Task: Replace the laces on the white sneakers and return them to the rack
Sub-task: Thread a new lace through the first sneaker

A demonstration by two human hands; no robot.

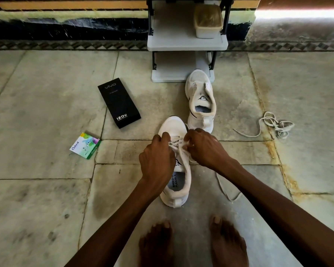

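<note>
The near white sneaker (pixel 172 125) lies along 6 to 12 o'clock, toe away, directly under both hands: the left hand (pixel 156 160) at its 9 and the right hand (pixel 205 148) at its 3 each pinch the lace (pixel 175 145) over its tongue.

One head-worn view — looking steeply down, close over the floor (pixel 46 189) — faces the rack (pixel 187 43).

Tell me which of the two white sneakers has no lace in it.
The far sneaker, by the rack: its eyelets are bare. The near sneaker carries a crossed lace, which the left hand and right hand grip.
</note>
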